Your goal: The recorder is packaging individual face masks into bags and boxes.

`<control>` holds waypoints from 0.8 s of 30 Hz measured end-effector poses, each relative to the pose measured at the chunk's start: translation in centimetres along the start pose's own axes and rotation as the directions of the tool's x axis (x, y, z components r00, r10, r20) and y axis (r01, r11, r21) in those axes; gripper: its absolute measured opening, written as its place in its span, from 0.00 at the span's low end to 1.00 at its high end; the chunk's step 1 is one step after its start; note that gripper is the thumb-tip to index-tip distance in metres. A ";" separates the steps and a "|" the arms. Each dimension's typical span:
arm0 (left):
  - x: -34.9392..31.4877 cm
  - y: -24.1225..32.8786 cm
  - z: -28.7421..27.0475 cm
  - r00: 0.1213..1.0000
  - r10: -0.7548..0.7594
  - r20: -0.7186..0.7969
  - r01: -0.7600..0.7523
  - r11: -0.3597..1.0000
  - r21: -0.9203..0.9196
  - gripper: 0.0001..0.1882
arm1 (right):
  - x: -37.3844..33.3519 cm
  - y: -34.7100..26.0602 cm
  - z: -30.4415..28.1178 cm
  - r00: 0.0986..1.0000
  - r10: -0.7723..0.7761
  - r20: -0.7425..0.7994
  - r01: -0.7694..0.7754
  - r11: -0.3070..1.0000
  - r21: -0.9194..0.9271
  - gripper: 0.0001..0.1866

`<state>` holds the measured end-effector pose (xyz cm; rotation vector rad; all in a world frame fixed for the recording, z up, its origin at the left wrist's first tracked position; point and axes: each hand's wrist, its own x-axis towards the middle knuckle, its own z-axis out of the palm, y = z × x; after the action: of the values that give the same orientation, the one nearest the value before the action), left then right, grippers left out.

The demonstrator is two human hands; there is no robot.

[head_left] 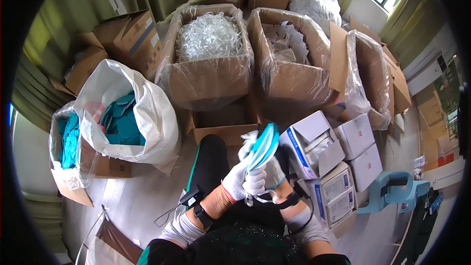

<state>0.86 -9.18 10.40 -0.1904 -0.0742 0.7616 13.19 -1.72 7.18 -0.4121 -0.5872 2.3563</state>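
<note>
In front of my knees, a bundle of blue-and-white face masks (264, 149) is held upright and slightly tilted, thin white loops hanging below it. My left hand (240, 182), in a white knit glove, is closed round its lower part with the fingers curled. Also gloved in white, my right hand (274, 175) is behind and beside the bundle. The masks and my left hand cover most of its fingers, though white glove fabric shows at the bundle's upper left. Just beyond the masks stands a low open brown carton (223, 130).
Ahead are lined cartons, one with clear stringy strips (208, 37), another with white scraps (289, 44). To the left, a white sack (157, 118) holds teal pieces. White boxes (314, 142) are stacked by my right knee, near a light-blue plastic stool (392, 189).
</note>
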 end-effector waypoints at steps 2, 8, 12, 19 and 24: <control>-1.2 0.3 0.5 0.998 0.059 0.002 -0.057 0.957 0.283 0.23 | -0.5 -2.0 1.1 0.984 -0.116 -0.134 0.091 0.980 -0.177 0.12; -7.5 6.3 -1.2 0.684 0.728 -0.036 -0.222 0.255 0.941 0.31 | -1.0 -7.7 4.2 0.947 -0.193 -0.257 -0.080 0.634 -0.769 0.16; -5.7 6.0 2.3 0.666 0.737 -0.118 -0.083 0.231 0.969 0.33 | 0.4 -6.3 4.5 0.901 -0.365 -0.235 0.006 0.552 -0.834 0.16; -2.6 5.8 0.7 0.390 0.902 -0.187 -0.235 0.294 0.927 0.08 | 0.7 -4.0 4.5 0.979 -0.161 -0.123 0.034 0.729 -0.684 0.22; -1.6 8.2 1.1 0.335 0.941 -0.049 -0.516 0.227 0.826 0.15 | -0.3 1.6 -1.4 1.000 0.009 0.002 -0.004 0.571 -0.821 0.09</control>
<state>-6.01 -4.36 9.90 0.3552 1.0081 1.7144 13.21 -2.60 5.25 -0.8092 -1.7090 1.9300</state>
